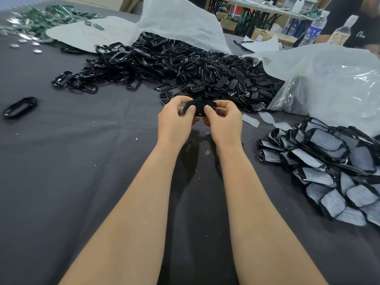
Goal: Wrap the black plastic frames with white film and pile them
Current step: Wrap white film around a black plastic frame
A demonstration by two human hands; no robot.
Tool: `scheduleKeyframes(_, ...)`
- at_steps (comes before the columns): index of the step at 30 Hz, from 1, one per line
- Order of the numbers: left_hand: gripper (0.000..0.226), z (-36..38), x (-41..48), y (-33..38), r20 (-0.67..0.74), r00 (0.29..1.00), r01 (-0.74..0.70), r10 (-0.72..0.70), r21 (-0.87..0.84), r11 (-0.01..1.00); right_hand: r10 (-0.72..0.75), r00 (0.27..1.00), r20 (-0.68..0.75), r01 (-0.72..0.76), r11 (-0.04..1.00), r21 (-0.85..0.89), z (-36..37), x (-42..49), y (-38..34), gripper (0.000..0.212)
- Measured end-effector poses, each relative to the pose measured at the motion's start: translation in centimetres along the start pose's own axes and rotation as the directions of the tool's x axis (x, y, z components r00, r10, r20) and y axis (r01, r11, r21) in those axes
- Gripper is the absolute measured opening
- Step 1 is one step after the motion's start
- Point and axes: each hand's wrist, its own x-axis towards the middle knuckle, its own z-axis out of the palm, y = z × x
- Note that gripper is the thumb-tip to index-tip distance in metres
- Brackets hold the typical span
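Observation:
A black oval plastic frame [199, 106] is held above the dark table between both hands. My left hand [176, 120] grips its left end, thumb on top. My right hand [223, 120] grips its right end the same way. Behind them lies a big heap of bare black frames [174, 68]. A pile of frames wrapped in white film [329, 165] sits at the right. Pieces of white film [267, 119] lie just right of my right hand. No film shows on the held frame.
A single loose frame [20, 106] lies at the left on the dark cloth-covered table [82, 171]. Clear plastic bags [329, 79] rise at the right and back. Green and silver parts [30, 27] fill the far left corner. Bottles [314, 29] and another person stand at far right.

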Motion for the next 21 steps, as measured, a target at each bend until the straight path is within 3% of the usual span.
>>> scheduleKeyframes(6,0.014,0.0,0.0,-0.1,-0.041,0.997,-0.058,0.062,0.108,0.992,-0.139,0.990,-0.004,0.136,0.972,-0.192,0.1,-0.2,0.0,0.009)
scheduleKeyframes(16,0.015,-0.2,0.2,0.0,-0.071,0.997,-0.025,0.027,0.034,0.999,-0.213,0.977,0.024,0.201,0.875,-0.441,-0.4,-0.1,-0.1,0.026)
scheduleKeyframes(19,0.015,-0.2,0.2,-0.1,-0.068,0.998,0.002,-0.001,0.019,1.000,-0.188,0.982,-0.009,0.129,0.710,-0.693,-1.7,1.0,0.5,0.041)
scheduleKeyframes(21,0.017,-0.2,0.3,-0.2,-0.070,0.997,0.022,-0.021,0.015,1.000,-0.066,0.995,-0.075,-0.018,0.619,-0.785,-3.0,1.6,0.8,0.054)
